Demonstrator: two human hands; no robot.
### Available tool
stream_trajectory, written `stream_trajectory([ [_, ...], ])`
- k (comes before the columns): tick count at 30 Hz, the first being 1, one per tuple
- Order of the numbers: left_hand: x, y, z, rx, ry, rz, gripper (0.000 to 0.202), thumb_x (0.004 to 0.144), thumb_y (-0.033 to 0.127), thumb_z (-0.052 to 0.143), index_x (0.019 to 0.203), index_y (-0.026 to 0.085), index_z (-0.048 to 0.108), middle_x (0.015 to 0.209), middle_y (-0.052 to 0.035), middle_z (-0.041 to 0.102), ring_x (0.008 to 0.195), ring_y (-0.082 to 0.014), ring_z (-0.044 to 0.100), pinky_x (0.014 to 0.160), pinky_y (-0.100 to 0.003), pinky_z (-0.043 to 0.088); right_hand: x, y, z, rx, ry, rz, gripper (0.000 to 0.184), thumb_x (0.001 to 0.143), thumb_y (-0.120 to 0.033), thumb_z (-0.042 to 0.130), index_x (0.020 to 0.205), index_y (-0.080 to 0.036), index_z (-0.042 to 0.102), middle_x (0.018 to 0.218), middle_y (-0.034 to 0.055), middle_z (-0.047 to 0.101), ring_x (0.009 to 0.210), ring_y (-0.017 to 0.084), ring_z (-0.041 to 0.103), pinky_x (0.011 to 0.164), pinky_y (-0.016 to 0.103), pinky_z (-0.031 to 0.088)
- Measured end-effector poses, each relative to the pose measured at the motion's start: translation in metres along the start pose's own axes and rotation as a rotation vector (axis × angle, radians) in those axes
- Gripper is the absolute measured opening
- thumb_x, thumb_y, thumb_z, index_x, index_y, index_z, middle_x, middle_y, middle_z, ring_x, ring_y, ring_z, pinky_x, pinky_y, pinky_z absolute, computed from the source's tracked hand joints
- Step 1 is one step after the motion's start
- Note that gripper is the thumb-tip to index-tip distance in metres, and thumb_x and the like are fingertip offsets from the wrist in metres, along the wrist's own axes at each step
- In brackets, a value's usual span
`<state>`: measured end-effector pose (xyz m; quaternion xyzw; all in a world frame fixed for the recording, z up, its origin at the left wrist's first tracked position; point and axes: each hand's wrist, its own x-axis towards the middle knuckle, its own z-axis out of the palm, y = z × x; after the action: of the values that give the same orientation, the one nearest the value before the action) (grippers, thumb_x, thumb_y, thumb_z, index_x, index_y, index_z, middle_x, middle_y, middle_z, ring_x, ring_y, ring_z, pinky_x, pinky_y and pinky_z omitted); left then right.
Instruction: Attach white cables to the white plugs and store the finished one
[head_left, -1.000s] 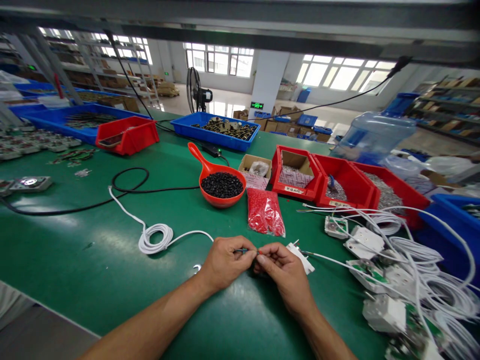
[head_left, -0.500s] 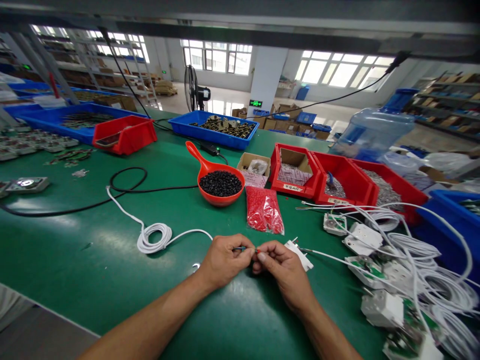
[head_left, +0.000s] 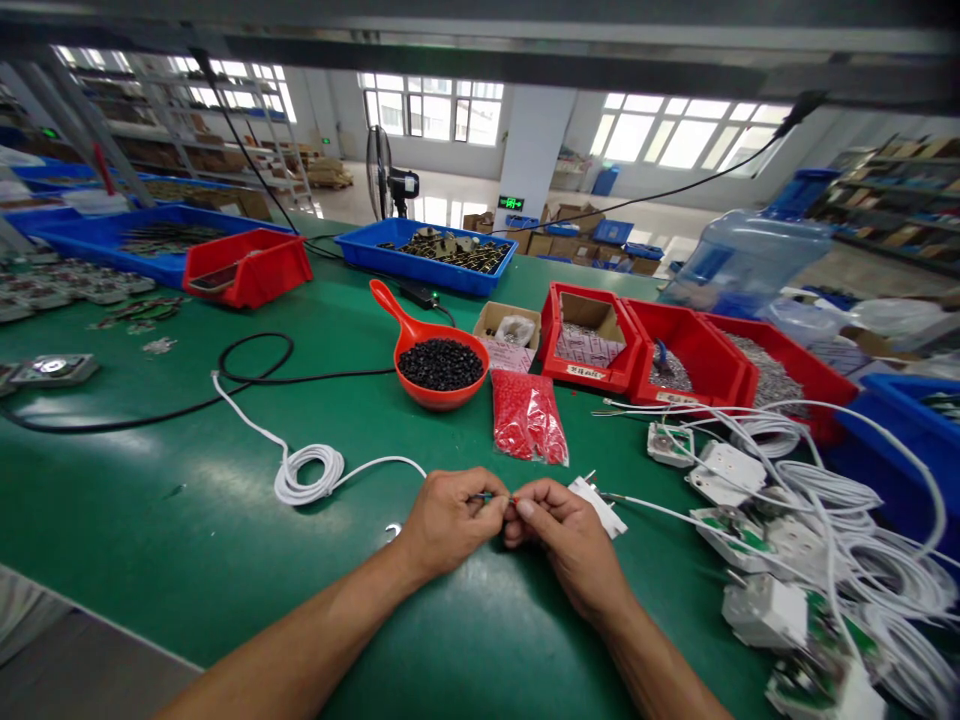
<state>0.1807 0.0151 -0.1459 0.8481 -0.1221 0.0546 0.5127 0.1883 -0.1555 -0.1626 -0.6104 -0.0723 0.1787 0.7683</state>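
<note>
Both hands meet over the front middle of the green table. My left hand is closed in a pinch on the thin wire end of a white cable, whose coil lies to its left. Between thumb and forefinger, my right hand pinches a tiny red cap, mostly covered by the fingertips, at the wire's tip. Just behind the right hand lies a white plug part with metal pins. A metal spanner end shows beside the left wrist.
A bag of red caps and an orange ladle of black pieces lie ahead. Red bins stand behind. White plug housings and coiled cables crowd the right. A black cable crosses the left side.
Almost nothing differs. Both hands keep the same pinch, with fingertips together at the wire's tip; the view has shifted very slightly.
</note>
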Motion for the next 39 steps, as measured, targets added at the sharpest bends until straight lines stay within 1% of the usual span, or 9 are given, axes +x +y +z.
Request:
stream_trajectory([
  [3,0.0,0.0,0.001,0.005,0.003,-0.001,0.016,0.078,0.017,0.054,0.077,0.015,0.069,0.064,0.0018,0.063,0.051,-0.0047,0.046,0.052,-0.015,0.033,0.0,0.002,0.0,0.062,-0.016,0.013,0.025,0.083,-0.038,0.07,0.086,-0.015,0.062,0.075,0.0038,0.068,0.061,0.012,0.062,0.061,0.023,0.051],
  [7,-0.001,0.0,0.001,0.008,0.005,-0.004,0.015,0.077,0.017,0.053,0.076,0.014,0.068,0.059,0.0032,0.059,0.048,-0.0039,0.042,0.049,-0.015,0.03,0.0,0.003,0.002,0.1,-0.034,0.03,0.024,0.085,-0.037,0.068,0.085,-0.014,0.061,0.074,0.0039,0.068,0.06,0.012,0.062,0.061,0.023,0.05],
  [12,-0.002,-0.001,0.002,0.026,0.008,-0.018,0.014,0.077,0.018,0.054,0.074,0.014,0.066,0.055,0.0045,0.055,0.046,-0.0035,0.039,0.048,-0.015,0.028,0.001,0.004,0.003,0.102,-0.035,0.045,0.026,0.085,-0.039,0.068,0.084,-0.014,0.061,0.071,0.0039,0.068,0.059,0.012,0.061,0.06,0.023,0.05],
  [19,-0.001,-0.001,0.003,0.075,0.013,0.016,0.013,0.076,0.017,0.054,0.073,0.015,0.066,0.055,0.0047,0.054,0.048,-0.0038,0.041,0.051,-0.015,0.03,0.0,0.004,0.003,0.081,-0.024,0.033,0.025,0.083,-0.038,0.07,0.083,-0.014,0.061,0.066,0.0024,0.066,0.058,0.012,0.061,0.06,0.023,0.049],
  [26,-0.002,0.001,0.003,0.039,0.016,-0.03,0.013,0.076,0.02,0.055,0.071,0.014,0.066,0.05,0.0056,0.048,0.044,-0.0032,0.035,0.046,-0.014,0.026,-0.001,0.006,0.008,0.221,-0.056,0.047,0.019,0.084,-0.032,0.069,0.083,-0.015,0.06,0.066,0.0018,0.066,0.058,0.011,0.06,0.06,0.022,0.047],
  [30,-0.001,0.0,0.002,0.01,0.018,-0.048,0.013,0.076,0.019,0.054,0.07,0.014,0.064,0.05,0.0053,0.049,0.044,-0.0031,0.035,0.046,-0.014,0.026,-0.001,0.005,0.011,0.267,-0.066,0.042,0.019,0.083,-0.031,0.07,0.083,-0.015,0.06,0.066,0.0021,0.065,0.059,0.011,0.06,0.06,0.021,0.047],
  [35,-0.002,-0.002,0.002,-0.048,-0.008,-0.074,0.014,0.077,0.021,0.054,0.07,0.013,0.063,0.051,0.0046,0.051,0.043,-0.0034,0.034,0.044,-0.014,0.025,-0.001,0.005,0.012,0.307,-0.075,0.052,0.017,0.083,-0.03,0.069,0.084,-0.015,0.061,0.069,0.0019,0.065,0.061,0.012,0.059,0.062,0.024,0.049],
  [39,-0.004,-0.001,0.002,-0.014,0.005,-0.063,0.013,0.076,0.019,0.053,0.07,0.013,0.063,0.052,0.004,0.053,0.044,-0.0037,0.036,0.045,-0.014,0.027,0.0,0.008,0.011,0.249,-0.064,0.021,0.019,0.083,-0.032,0.069,0.085,-0.016,0.06,0.069,0.0019,0.066,0.061,0.012,0.061,0.061,0.023,0.049],
])
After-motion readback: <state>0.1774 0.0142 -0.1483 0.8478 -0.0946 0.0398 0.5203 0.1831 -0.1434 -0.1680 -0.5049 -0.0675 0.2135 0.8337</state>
